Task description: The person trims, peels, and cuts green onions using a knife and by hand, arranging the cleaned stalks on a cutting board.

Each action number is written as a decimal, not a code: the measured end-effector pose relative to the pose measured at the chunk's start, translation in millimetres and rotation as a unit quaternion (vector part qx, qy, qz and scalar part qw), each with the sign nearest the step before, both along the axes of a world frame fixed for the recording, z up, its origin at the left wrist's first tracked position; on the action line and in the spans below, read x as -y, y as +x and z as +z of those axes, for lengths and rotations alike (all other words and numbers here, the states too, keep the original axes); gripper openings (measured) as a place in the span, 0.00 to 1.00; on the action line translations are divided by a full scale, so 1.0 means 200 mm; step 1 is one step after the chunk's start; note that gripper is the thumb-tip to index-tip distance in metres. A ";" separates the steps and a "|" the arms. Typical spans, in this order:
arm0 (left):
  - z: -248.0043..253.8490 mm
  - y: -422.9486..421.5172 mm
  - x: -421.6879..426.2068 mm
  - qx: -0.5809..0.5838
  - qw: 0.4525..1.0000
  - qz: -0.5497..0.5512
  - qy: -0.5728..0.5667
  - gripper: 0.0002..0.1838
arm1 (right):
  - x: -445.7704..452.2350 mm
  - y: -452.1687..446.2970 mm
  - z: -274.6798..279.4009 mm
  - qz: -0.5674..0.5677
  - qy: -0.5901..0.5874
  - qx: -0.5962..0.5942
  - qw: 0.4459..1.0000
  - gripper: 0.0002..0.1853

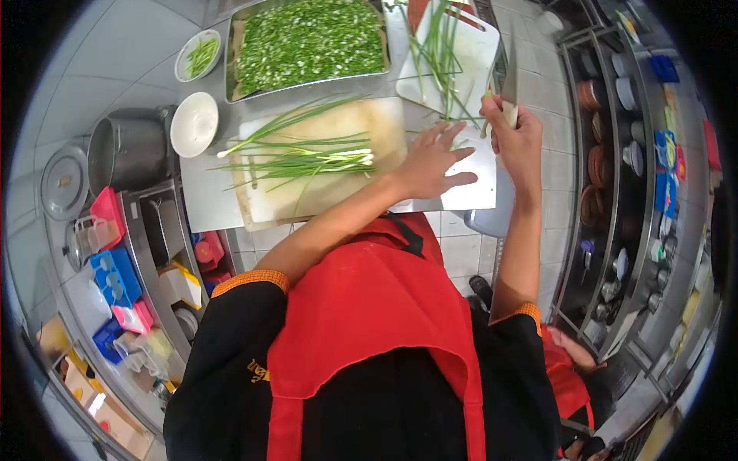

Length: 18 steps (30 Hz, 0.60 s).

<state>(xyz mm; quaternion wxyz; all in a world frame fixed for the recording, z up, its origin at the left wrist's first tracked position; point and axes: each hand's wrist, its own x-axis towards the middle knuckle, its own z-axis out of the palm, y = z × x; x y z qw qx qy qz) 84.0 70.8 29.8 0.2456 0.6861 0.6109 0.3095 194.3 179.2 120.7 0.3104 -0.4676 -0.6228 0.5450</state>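
My right hand (520, 146) is closed around the pale handle of a knife (510, 73), its blade pointing up and away from me. A small green and white piece shows by my right thumb, but whether it is held is unclear. With fingers spread, my left hand (434, 165) is over the steel table (477, 180), near a few green scraps. To its left, a bunch of scallions (330, 160) lies on a worn cutting board (388, 119). More scallions (438, 58) lie across a white cutting board (478, 54) farther back.
Chopped scallions (307, 38) fill a metal tray (307, 87) at the back. At left stand a white bowl (194, 124), a bowl of cut greens (201, 57) and a large pot (127, 150). Shelving (607, 154) lines the right; another person (565, 369) is behind at lower right.
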 end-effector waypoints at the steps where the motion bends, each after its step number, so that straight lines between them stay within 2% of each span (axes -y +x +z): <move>1: 0.01 -0.01 0.00 0.066 0.998 -0.013 -0.005 0.28 | 0.02 -0.01 0.02 0.055 0.018 0.027 0.998 0.12; 2: -0.03 -0.04 -0.02 0.283 0.958 -0.008 -0.037 0.33 | 0.05 -0.03 0.04 0.085 -0.019 0.014 0.996 0.11; 3: -0.03 -0.11 -0.01 0.285 0.958 -0.007 -0.037 0.33 | 0.06 -0.07 0.07 0.086 -0.020 0.016 0.996 0.11; 4: -0.01 -0.22 0.02 0.589 0.805 -0.036 -0.066 0.31 | 0.07 -0.11 0.11 0.162 -0.078 0.080 0.980 0.12; 5: 0.03 -0.32 0.07 0.823 0.558 -0.061 -0.085 0.30 | 0.08 -0.15 0.13 0.238 -0.134 0.143 0.951 0.12; 7: 0.17 -0.47 0.15 0.838 0.542 0.039 -0.049 0.24 | 0.12 -0.23 -0.01 0.275 -0.118 0.119 0.947 0.12; 8: 0.15 -0.53 0.20 0.838 0.542 0.042 -0.043 0.24 | 0.13 -0.28 -0.08 0.309 -0.104 0.091 0.941 0.13; 9: 0.11 -0.58 0.25 0.798 0.586 0.142 -0.016 0.21 | 0.14 -0.33 -0.10 0.316 -0.102 0.091 0.939 0.13; 10: 0.08 -0.63 0.31 0.745 0.621 0.241 0.010 0.19 | 0.16 -0.38 -0.12 0.324 -0.149 0.091 0.930 0.13; 11: 0.06 -0.67 0.37 0.744 0.621 0.246 0.015 0.19 | 0.17 -0.42 -0.14 0.331 -0.196 0.091 0.919 0.13; 13: 0.06 -0.72 0.51 0.692 0.644 0.326 0.019 0.17 | 0.18 -0.50 -0.27 0.339 -0.201 0.079 0.916 0.15; 15: 0.05 -0.75 0.61 0.689 0.637 0.345 0.019 0.17 | 0.19 -0.58 -0.36 0.375 -0.205 0.067 0.901 0.16; 18: 0.00 -0.81 0.74 0.602 0.676 0.425 -0.010 0.17 | 0.21 -0.66 -0.44 0.412 -0.200 0.095 0.884 0.18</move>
